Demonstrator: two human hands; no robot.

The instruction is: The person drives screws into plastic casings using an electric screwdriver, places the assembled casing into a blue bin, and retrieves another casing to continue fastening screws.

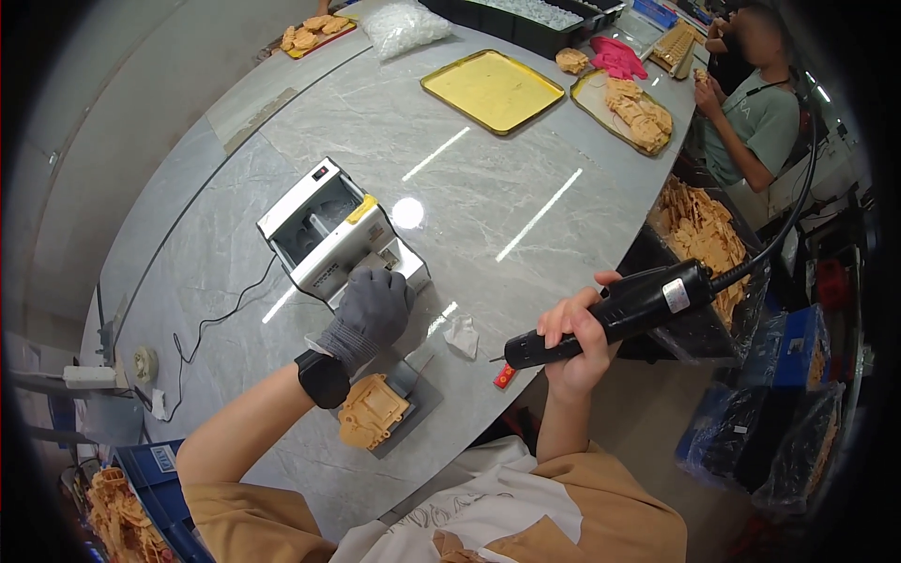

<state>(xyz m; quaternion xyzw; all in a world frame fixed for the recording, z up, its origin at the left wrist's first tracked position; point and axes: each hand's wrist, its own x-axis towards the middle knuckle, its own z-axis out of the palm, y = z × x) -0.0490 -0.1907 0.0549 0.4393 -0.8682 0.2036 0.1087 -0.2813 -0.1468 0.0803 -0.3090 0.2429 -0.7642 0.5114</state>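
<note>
My left hand [377,308], in a grey glove with a black band at the wrist, reaches to the front of a white-and-black screw feeder [324,225]. Its fingers are bent together against the feeder's front, and whatever they pinch is hidden. Bare fingers of my right hand [574,342] wrap round a black electric screwdriver [624,314], whose thin bit points left over the table's edge. Below my left wrist, an orange moulded plastic part [374,411] rests on a dark grey block [404,380].
A crumpled white tissue [462,336] and a small red object [505,376] lie near the screwdriver. Farther back are a yellow tray [493,91], a tray of orange parts [638,117] and a clear bag [405,28]. An orange-filled bin [699,244] stands right, near a seated person [760,113].
</note>
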